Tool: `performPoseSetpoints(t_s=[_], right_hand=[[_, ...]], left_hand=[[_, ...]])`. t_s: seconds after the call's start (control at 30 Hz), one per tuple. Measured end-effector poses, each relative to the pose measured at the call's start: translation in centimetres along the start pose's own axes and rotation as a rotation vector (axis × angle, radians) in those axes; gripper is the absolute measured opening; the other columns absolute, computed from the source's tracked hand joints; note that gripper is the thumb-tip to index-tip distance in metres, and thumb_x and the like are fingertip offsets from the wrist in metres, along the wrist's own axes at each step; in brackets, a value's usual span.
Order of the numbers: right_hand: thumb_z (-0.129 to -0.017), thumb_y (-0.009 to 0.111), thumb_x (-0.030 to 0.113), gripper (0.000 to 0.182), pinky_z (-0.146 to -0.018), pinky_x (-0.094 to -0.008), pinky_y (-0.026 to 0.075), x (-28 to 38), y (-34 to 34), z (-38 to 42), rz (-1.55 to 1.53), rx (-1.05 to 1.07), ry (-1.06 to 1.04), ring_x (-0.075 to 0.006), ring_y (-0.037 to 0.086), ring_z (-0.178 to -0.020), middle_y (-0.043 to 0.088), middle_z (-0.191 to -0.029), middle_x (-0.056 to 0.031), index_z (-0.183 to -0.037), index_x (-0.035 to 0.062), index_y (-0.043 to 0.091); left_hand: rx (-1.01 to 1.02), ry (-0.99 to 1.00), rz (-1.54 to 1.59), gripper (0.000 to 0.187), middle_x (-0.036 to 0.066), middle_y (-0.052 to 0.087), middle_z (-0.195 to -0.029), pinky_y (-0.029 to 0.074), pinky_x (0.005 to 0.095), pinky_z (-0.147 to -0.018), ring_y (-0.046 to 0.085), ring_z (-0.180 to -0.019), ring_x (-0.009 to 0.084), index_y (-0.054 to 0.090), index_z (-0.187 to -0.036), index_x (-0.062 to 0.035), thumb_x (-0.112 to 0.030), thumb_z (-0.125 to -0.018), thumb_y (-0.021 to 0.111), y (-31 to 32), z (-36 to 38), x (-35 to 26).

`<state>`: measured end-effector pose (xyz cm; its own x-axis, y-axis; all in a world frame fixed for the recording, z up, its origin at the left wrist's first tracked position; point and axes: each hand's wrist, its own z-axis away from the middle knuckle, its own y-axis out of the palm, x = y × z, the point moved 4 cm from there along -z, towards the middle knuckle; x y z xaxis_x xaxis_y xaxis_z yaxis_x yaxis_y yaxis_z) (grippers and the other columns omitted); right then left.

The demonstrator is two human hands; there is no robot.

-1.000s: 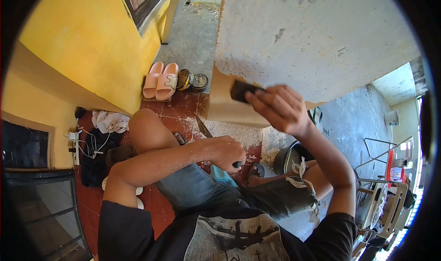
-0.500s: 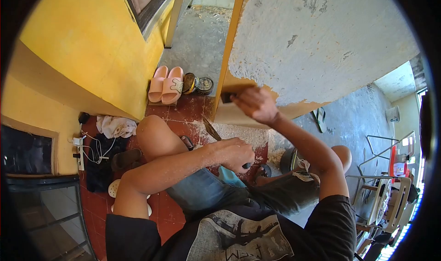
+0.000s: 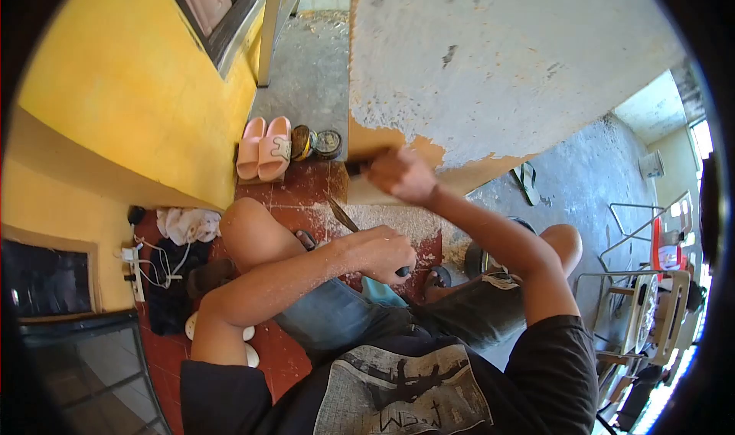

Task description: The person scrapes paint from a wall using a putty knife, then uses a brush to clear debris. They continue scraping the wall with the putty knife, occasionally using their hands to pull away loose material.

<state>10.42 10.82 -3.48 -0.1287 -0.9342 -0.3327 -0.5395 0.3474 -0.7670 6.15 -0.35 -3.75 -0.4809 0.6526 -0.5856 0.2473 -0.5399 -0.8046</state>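
Observation:
My left hand [image 3: 380,254] is closed round the dark handle of a knife [image 3: 342,215], its long blade pointing up and to the left over the floor. My right hand [image 3: 402,176] is closed on a small dark object, smeared by motion, whose kind I cannot make out. It is up against the lower left edge of a grey-painted panel [image 3: 490,75], where a tan-brown patch [image 3: 421,150] shows with a ragged paint edge. Pale flakes [image 3: 383,215] are scattered on the floor below the panel and cling to my left forearm.
Pink slippers [image 3: 273,150] and two small round tins [image 3: 328,143] stand beside the yellow wall [image 3: 130,75]. A power strip [image 3: 138,274] with white cables lies at the left. A green flip-flop [image 3: 527,184] lies right of the panel, and folding chairs [image 3: 639,320] stand further right.
My right hand has moved a little left and down with the dark object. The whole view has shifted slightly, and the left hand still grips the knife in nearly the same place.

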Motion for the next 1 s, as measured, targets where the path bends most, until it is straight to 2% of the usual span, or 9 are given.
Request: performPoseSetpoints(t_s=[0.07,0.17,0.23,0.3,0.43,0.57,0.7,0.8,1.0], right_hand=[[-0.076,0.062,0.016,0.005,-0.076,-0.0305,0.047,2.9,8.0,7.2,-0.046,0.315,-0.034,-0.0134,0.059,-0.079,0.061,-0.08,0.0014,-0.08,0.013,0.063],[-0.07,0.062,0.017,0.01,-0.075,-0.0272,0.049,2.6,9.0,11.4,-0.134,0.168,0.059,-0.014,0.059,-0.084,0.059,-0.078,0.0001,-0.079,0.0119,0.062],[-0.072,0.063,0.016,0.015,-0.08,-0.027,0.05,1.6,5.2,11.1,0.014,0.054,0.034,-0.0149,0.062,-0.092,0.065,-0.087,-0.0012,-0.085,0.0108,0.066],[-0.074,0.067,0.014,0.017,-0.084,-0.0277,0.047,-0.5,2.0,10.7,0.008,0.273,0.033,-0.0131,0.063,-0.097,0.069,-0.098,0.0021,-0.091,0.014,0.07],[-0.071,0.079,0.016,0.026,-0.073,-0.0292,0.041,-5.0,-11.1,4.6,0.275,-0.095,0.103,-0.0094,0.062,-0.087,0.065,-0.087,0.0094,-0.097,0.0187,0.076],[-0.072,0.081,0.004,0.018,-0.072,-0.0307,0.044,-8.6,-23.5,1.7,0.439,-0.287,0.195,-0.0143,0.063,-0.073,0.068,-0.08,0.0001,-0.088,0.0087,0.075],[-0.076,0.08,0.005,0.018,-0.083,-0.0315,0.05,-12.3,-31.7,9.5,0.674,-0.397,0.503,-0.0194,0.069,-0.086,0.073,-0.093,-0.005,-0.093,0.0058,0.074],[-0.086,0.075,0.013,0.026,-0.082,-0.0322,0.052,-11.8,-35.8,19.7,0.542,-0.488,1.105,-0.0192,0.068,-0.09,0.071,-0.097,-0.0078,-0.11,0.0048,0.068],[-0.095,0.062,0.01,0.04,-0.071,-0.0289,0.054,4.0,-34.7,44.7,0.315,-0.456,1.852,-0.0178,0.066,-0.082,0.061,-0.109,-0.0127,-0.132,0.0042,0.048]], left_hand=[[0.006,0.006,0.011,0.021,0.017,0.065,-0.069,0.053,0.0458,-0.065,0.066,-0.07,0.0374,0.068,-0.073,-0.0083,-0.028,-0.078,0.066,0.2,-0.4,0.2],[0.018,-0.034,-0.039,0.024,0.017,0.065,-0.067,0.053,0.0456,-0.064,0.065,-0.069,0.0378,0.068,-0.073,-0.008,-0.03,-0.082,0.065,0.2,-0.6,0.7],[-0.013,0.005,-0.018,0.026,0.017,0.064,-0.066,0.052,0.0461,-0.064,0.065,-0.068,0.0381,0.068,-0.074,-0.0083,-0.032,-0.084,0.065,-0.1,-0.1,0.8],[0.025,-0.061,0.028,0.025,0.018,0.064,-0.066,0.051,0.047,-0.062,0.064,-0.067,0.039,0.069,-0.075,-0.009,-0.032,-0.084,0.064,0.0,0.1,1.3],[0.102,-0.016,0.073,0.025,0.019,0.064,-0.07,0.051,0.0474,-0.064,0.063,-0.069,0.0394,0.069,-0.079,-0.0098,-0.033,-0.086,0.063,0.4,0.2,0.7],[0.141,0.007,0.058,0.025,0.018,0.065,-0.072,0.051,0.047,-0.066,0.064,-0.071,0.0383,0.07,-0.08,-0.0102,-0.033,-0.086,0.062,0.4,-0.7,0.2],[0.165,-0.111,0.01,0.025,0.017,0.067,-0.073,0.054,0.046,-0.068,0.067,-0.071,0.0366,0.071,-0.08,-0.0093,-0.032,-0.085,0.063,0.0,-1.3,0.7],[0.136,-0.138,0.063,0.025,0.018,0.065,-0.069,0.052,0.0469,-0.065,0.065,-0.067,0.0378,0.07,-0.077,-0.0081,-0.031,-0.085,0.064,-1.1,-1.1,0.3],[0.078,-0.228,0.12,0.026,0.02,0.06,-0.063,0.05,0.0463,-0.062,0.061,-0.064,0.0401,0.065,-0.068,-0.0047,-0.027,-0.083,0.068,-2.2,-1.1,0.5]])
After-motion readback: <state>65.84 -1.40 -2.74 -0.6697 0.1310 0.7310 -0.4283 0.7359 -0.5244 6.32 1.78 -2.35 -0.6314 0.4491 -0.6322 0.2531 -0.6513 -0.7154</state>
